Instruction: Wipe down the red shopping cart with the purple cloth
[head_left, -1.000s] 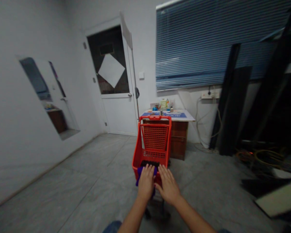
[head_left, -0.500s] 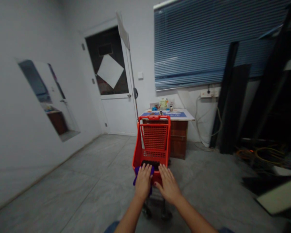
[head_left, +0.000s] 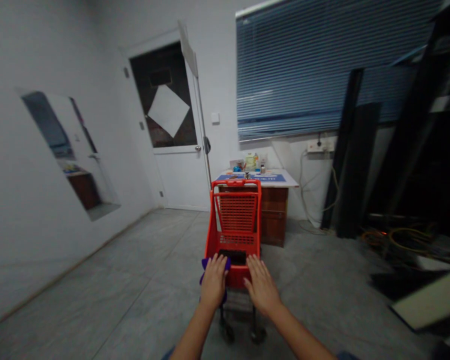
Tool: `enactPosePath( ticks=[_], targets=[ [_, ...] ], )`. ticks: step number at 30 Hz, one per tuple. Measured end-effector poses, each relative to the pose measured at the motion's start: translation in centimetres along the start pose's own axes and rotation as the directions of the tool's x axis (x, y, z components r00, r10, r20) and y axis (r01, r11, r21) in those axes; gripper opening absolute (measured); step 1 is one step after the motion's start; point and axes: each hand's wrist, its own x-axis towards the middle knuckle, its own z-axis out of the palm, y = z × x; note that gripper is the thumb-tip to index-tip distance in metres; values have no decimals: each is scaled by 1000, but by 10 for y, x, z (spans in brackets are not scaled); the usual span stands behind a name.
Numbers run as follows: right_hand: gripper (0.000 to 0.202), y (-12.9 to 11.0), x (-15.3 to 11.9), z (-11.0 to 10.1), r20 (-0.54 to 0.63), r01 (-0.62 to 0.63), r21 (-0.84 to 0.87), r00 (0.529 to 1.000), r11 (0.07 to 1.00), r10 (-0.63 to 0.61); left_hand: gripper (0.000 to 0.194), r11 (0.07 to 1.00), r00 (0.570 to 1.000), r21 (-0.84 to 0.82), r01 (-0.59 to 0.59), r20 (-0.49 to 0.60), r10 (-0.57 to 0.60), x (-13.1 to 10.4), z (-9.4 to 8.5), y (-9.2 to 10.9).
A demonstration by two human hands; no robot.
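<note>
A red shopping cart (head_left: 237, 212) stands upright on the floor in front of me, with a dark object (head_left: 234, 257) in its basket. My left hand (head_left: 213, 282) lies over a purple cloth (head_left: 205, 262) at the cart's near left edge, palm down with its fingers stretched forward. The cloth shows on both sides of this hand. At the near right edge of the cart is my right hand (head_left: 262, 285), its fingers extended and nothing visible in it. Whether its fingertips touch the rim is hard to tell.
Behind the cart stands a desk (head_left: 273, 212) with small items on top. A white door (head_left: 182, 175) is at the back left, a mirror (head_left: 65, 150) on the left wall. Dark panels (head_left: 356, 175), cables (head_left: 408, 240) and a pale board (head_left: 431, 300) lie to the right.
My left hand and the purple cloth have shifted slightly left, widening the gap between my hands. More of the cart's near red edge shows. The view has turned slightly right.
</note>
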Motion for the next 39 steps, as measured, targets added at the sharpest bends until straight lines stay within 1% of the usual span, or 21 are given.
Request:
enactPosePath(
  ticks=[2,5,8,11,13,17,19,21,23,25,26,28,31,33,35,37,39],
  targets=[
    [61,0,0,3,-13,-2,4,1000,1000,3,46,1000,1000,-17,-16,13,16,2,5,14],
    [61,3,-1,4,-32,-14,6,999,1000,14,49,999,1000,-44,-14,-2,14,4,14,30],
    [61,6,-2,4,-40,-27,-1,999,1000,27,53,998,1000,-65,-14,-15,13,4,21,35],
    [62,6,-4,6,-66,-21,-5,998,1000,20,58,996,999,-76,-42,-23,40,2,25,29],
    [63,1,-6,9,-86,-23,-6,996,1000,23,59,996,998,-76,-51,-34,48,0,26,24],
    [64,-16,-10,16,-87,-29,-1,996,1000,29,55,994,996,-80,-69,-69,63,-6,22,8],
    [63,-21,-10,16,-69,7,7,998,1000,-6,51,992,993,-95,-88,-85,80,-9,19,-1],
    [60,-21,-7,11,-47,71,16,996,997,-70,47,988,991,-116,-98,-97,87,-12,15,-10],
    [59,-15,0,3,-29,125,20,992,992,-124,45,985,991,-138,-100,-107,86,-12,12,-17],
    [59,-7,9,-6,-18,127,15,992,992,-127,44,983,991,-152,-98,-109,82,-12,8,-21],
    [58,-3,13,-9,5,148,18,989,989,-148,43,983,991,-155,-96,-107,80,-11,6,-21],
    [58,1,18,-13,35,197,32,979,980,-198,43,985,992,-150,-85,-101,70,-10,4,-17],
    [61,2,18,-12,35,179,34,983,983,-180,45,988,993,-129,-87,-92,75,-10,8,1],
    [62,0,15,-10,33,153,32,987,988,-154,49,987,991,-115,-116,-86,106,-10,13,15],
    [63,-2,14,-8,27,146,35,989,989,-147,52,984,988,-106,-143,-81,135,-10,17,25],
    [63,-1,13,-8,19,151,37,988,988,-152,52,980,983,-97,-174,-69,167,-8,17,25],
    [61,0,12,-8,9,159,36,987,987,-159,50,979,982,-90,-184,-53,180,-6,13,17]
  ],
)
